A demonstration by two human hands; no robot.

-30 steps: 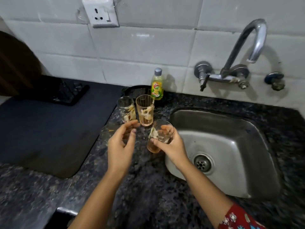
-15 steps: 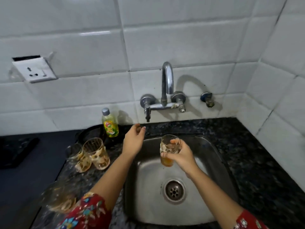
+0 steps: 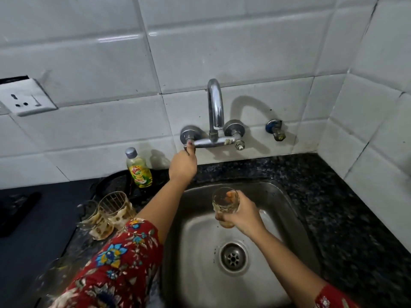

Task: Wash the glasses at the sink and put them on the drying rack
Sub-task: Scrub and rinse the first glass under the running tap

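White tiled wall fills the upper frame, dark stone counter below it. The steel sink sits lower centre, dry as far as I can tell, no water running from the tap. The left hand is closed on the tap's left lever, likely to start the flow. The right hand grips a glass upright over the basin, under the spout, ready to catch water. More glasses wait at centre left, beside the soap bottle. No rack shows.
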